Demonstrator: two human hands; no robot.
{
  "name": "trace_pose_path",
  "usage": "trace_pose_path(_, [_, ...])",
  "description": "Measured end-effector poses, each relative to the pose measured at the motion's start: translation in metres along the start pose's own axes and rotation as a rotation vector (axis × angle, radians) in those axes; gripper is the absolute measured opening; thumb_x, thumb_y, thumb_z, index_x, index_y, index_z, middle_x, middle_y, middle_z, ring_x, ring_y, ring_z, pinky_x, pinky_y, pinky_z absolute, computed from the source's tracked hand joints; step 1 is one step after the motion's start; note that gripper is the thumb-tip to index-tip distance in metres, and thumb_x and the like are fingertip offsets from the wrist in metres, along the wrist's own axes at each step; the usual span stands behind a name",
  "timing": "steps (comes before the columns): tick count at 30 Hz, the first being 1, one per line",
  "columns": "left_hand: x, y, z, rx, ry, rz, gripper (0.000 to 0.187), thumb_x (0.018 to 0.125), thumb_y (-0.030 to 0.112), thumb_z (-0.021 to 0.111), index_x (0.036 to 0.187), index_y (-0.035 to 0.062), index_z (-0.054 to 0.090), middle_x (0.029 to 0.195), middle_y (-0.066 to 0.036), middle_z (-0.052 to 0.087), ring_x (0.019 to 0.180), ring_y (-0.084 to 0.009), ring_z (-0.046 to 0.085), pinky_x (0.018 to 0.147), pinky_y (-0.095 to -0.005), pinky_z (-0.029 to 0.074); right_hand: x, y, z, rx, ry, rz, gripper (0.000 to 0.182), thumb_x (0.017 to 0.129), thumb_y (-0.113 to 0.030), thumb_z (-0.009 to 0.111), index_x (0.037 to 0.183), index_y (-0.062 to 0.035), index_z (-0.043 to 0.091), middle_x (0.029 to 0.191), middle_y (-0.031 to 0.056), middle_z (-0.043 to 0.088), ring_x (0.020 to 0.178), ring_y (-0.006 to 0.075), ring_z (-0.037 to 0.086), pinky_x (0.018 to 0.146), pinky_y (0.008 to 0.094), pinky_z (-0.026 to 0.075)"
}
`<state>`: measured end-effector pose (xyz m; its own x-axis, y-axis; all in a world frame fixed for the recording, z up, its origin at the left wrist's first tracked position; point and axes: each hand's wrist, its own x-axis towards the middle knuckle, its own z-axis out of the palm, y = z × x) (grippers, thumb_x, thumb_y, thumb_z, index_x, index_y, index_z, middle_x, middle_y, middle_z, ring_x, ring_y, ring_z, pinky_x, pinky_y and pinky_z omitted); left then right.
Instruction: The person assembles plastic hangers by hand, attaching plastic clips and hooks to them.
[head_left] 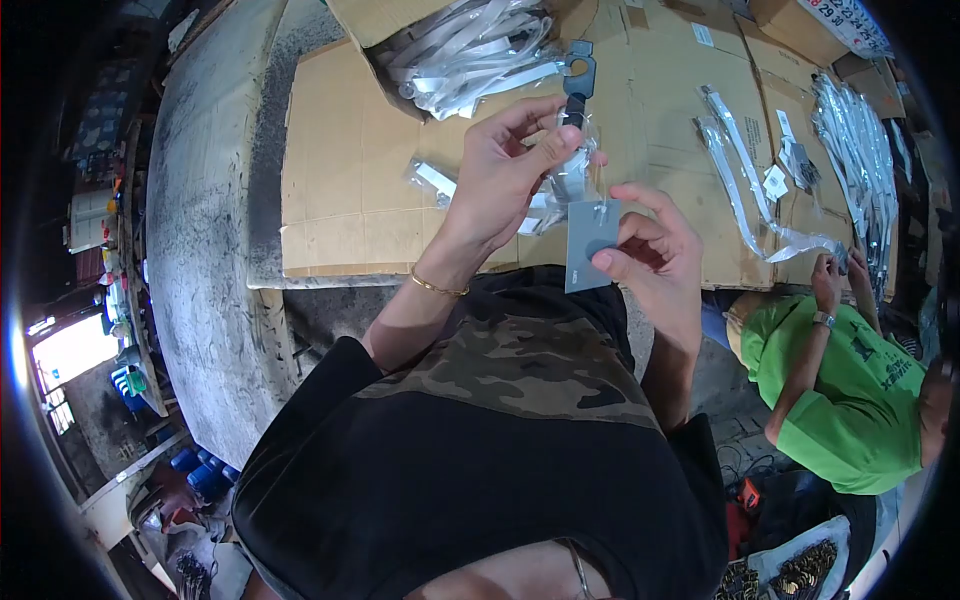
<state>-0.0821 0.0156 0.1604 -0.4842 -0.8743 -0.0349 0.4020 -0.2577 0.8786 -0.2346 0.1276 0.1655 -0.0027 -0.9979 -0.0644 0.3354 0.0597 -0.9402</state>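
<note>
Metal bracket [577, 85] in a clear sleeve, held upright between both hands above the bench [330, 200].
Head view: left hand [505, 170] pinches the dark bracket, long axis pointing away from the person; right hand [655, 250] is clamped on a grey card [590, 245] just below it, the two hands nearly touching.

Place: I read this as a small workshop used for packing.
Work surface: I see a worn concrete table [210, 200] covered with flattened cardboard [340, 180].
Stock: bagged metal parts [465, 50] lie heaped in an open carton, with more rows [860, 150] at the far right.
Staff: a co-worker in a green shirt [840, 390] handles a strip nearby.
</note>
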Motion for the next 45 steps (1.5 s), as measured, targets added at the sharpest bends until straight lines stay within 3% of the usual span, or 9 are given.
trace_pose_path(14, [-0.012, 0.014, 0.019, 0.118, 0.055, 0.120, 0.031, 0.084, 0.003, 0.065, 0.111, -0.0057, 0.053, 0.089, -0.009, 0.063, 0.084, -0.0200, 0.067, 0.071, -0.0247, 0.053, -0.002, 0.004, -0.001, 0.118, -0.074, -0.044, 0.051, 0.075, 0.005, 0.071, 0.121, 0.0003, 0.050, 0.084, 0.0068, 0.065, 0.080, 0.0107, 0.061, 0.072, 0.0231, 0.048])
trace_pose_path(19, [-0.012, 0.009, 0.014, 0.312, 0.096, 0.077, 0.019, 0.083, 0.002, 0.067, 0.094, -0.0025, 0.052, 0.085, -0.007, 0.063, 0.081, -0.0156, 0.066, 0.066, -0.0226, 0.052, 0.002, -0.003, -0.008, -0.002, 0.124, -0.122, 0.028, 0.081, -0.001, 0.068, 0.107, 0.0036, 0.059, 0.090, 0.0060, 0.066, 0.083, 0.0108, 0.060, 0.078, 0.0249, 0.047])
trace_pose_path(25, [-0.013, -0.003, 0.014, 0.349, -0.016, -0.024, 0.023, 0.082, -0.002, 0.066, 0.102, 0.0011, 0.055, 0.092, -0.005, 0.064, 0.083, -0.0080, 0.060, 0.075, -0.0203, 0.049, 0.041, -0.008, -0.012, 0.268, 0.407, -0.185, 0.020, 0.083, -0.010, 0.067, 0.099, 0.0007, 0.064, 0.093, 0.0056, 0.065, 0.082, 0.0115, 0.060, 0.075, 0.0248, 0.047])
trace_pose_path(29, [-0.011, 0.002, 0.017, 0.341, -0.015, -0.009, 0.032, 0.081, -0.004, 0.065, 0.110, 0.0013, 0.054, 0.093, -0.005, 0.064, 0.086, -0.0082, 0.060, 0.076, -0.0206, 0.048, 0.045, -0.015, -0.016, 0.408, 0.332, -0.011, 0.020, 0.083, -0.010, 0.067, 0.100, -0.0003, 0.064, 0.094, 0.0053, 0.065, 0.082, 0.0116, 0.060, 0.073, 0.0242, 0.047])
trace_pose_path(32, [-0.009, 0.001, 0.010, 0.316, -0.057, -0.018, 0.041, 0.080, -0.006, 0.064, 0.118, 0.0016, 0.051, 0.095, -0.006, 0.064, 0.085, -0.0085, 0.060, 0.073, -0.0208, 0.049, 0.039, -0.017, -0.024, 0.293, 0.202, 0.118, 0.019, 0.083, -0.009, 0.066, 0.100, -0.0010, 0.063, 0.096, 0.0055, 0.064, 0.082, 0.0106, 0.060, 0.074, 0.0242, 0.046])
trace_pose_path(35, [-0.004, 0.001, 0.001, 0.414, -0.092, -0.067, 0.045, 0.079, -0.007, 0.065, 0.120, 0.0015, 0.051, 0.094, -0.007, 0.064, 0.083, -0.0084, 0.059, 0.071, -0.0209, 0.049, 0.035, -0.013, -0.033, -0.188, 0.037, 0.074, 0.018, 0.083, -0.009, 0.066, 0.099, -0.0014, 0.063, 0.098, 0.0052, 0.063, 0.082, 0.0097, 0.059, 0.075, 0.0236, 0.046])
trace_pose_path(37, [-0.002, -0.001, -0.001, 0.415, -0.118, -0.126, 0.042, 0.079, -0.006, 0.066, 0.118, 0.0011, 0.052, 0.093, -0.007, 0.065, 0.081, -0.0079, 0.059, 0.069, -0.0208, 0.049, 0.036, -0.017, -0.034, -0.340, 0.039, -0.152, 0.020, 0.083, -0.011, 0.067, 0.100, -0.0011, 0.063, 0.097, 0.0043, 0.064, 0.081, 0.0087, 0.059, 0.075, 0.0226, 0.045])
trace_pose_path(40, [0.000, -0.002, 0.004, 0.470, -0.150, -0.125, 0.040, 0.079, -0.005, 0.066, 0.116, 0.0012, 0.053, 0.092, -0.007, 0.065, 0.079, -0.0073, 0.059, 0.068, -0.0207, 0.048, 0.052, -0.029, -0.023, -0.155, 0.236, -0.114, 0.022, 0.082, -0.012, 0.068, 0.101, -0.0012, 0.063, 0.092, 0.0031, 0.065, 0.080, 0.0079, 0.058, 0.071, 0.0211, 0.044])
trace_pose_path(45, [0.003, 0.003, 0.007, 0.475, -0.157, -0.123, 0.039, 0.078, -0.002, 0.069, 0.114, 0.0017, 0.054, 0.088, -0.007, 0.066, 0.077, -0.0059, 0.058, 0.067, -0.0202, 0.048, 0.077, -0.045, -0.040, -0.298, 0.163, 0.029, 0.024, 0.081, -0.010, 0.068, 0.103, -0.0019, 0.064, 0.085, 0.0029, 0.067, 0.077, 0.0068, 0.058, 0.065, 0.0194, 0.043])
